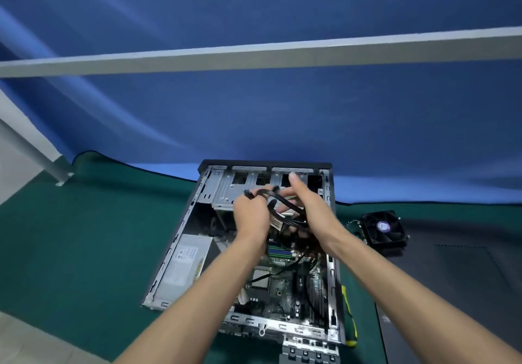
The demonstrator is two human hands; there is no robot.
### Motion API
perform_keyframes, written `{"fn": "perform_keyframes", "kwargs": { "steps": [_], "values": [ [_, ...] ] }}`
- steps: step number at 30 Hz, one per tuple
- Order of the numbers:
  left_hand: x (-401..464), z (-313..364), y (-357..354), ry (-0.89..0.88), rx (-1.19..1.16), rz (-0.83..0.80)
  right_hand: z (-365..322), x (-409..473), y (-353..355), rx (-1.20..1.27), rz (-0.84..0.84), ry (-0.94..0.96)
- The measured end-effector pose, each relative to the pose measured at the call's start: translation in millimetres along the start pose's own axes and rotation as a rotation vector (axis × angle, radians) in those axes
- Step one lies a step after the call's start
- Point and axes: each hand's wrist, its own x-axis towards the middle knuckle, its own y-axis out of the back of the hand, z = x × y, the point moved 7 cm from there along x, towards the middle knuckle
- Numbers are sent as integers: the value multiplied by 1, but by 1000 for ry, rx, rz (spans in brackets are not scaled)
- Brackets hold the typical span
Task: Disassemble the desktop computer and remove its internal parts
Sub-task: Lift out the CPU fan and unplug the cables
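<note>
Your left hand (250, 214) has its grip curled round the black cables (279, 198), while your right hand (306, 208) pinches the same bundle, thumb up. Both hover above the open computer case (180, 239) on the green table (70, 236). Right of it sits the removed fan (384, 229).

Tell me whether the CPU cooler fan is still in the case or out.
Out. The cooler fan sits on the table right of the open case.
</note>
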Motion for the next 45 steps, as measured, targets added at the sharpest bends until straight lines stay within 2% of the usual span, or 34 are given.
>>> {"fn": "perform_keyframes", "kwargs": {
  "steps": [2, 3, 5, 8, 13, 17, 21, 24, 28, 31, 37, 45],
  "values": [
    [-7, 1, -18, -1, -33, -36, -9, -3, 15, -95, 66, 83],
    [-10, 2, -27, -3, -32, -73, -10, -5, 20, -99, 44, 86],
    [-15, 0, -48, -6, 11, -178, -6, -11, 30, -53, -7, 42],
    [-25, -7, -78, -49, 95, -335, -2, -18, 55, -61, 87, 25],
    [-31, -25, -117, -106, 362, -512, 21, -30, 96, -108, 153, -26],
    [-43, -36, -142, -200, 543, -762, 49, -37, 129, -50, 209, -87],
    [-50, -56, -149, -103, 591, -1001, 78, -46, 166, -138, 304, -175],
    [-47, -70, -151, -167, 648, -919, 103, -52, 189, -174, 331, -259],
    [-49, -79, -151, -682, 1167, -570, 132, -55, 210, -232, 416, -315],
    [-60, -87, -153, -916, 1223, -506, 146, -53, 222, -428, 531, -320],
    [-58, -85, -153, -904, 1201, -461, 162, -42, 223, -704, 641, -379],
    [-56, -84, -153, -872, 1151, -430, 155, -22, 209, -896, 591, -369]
  ]
}}
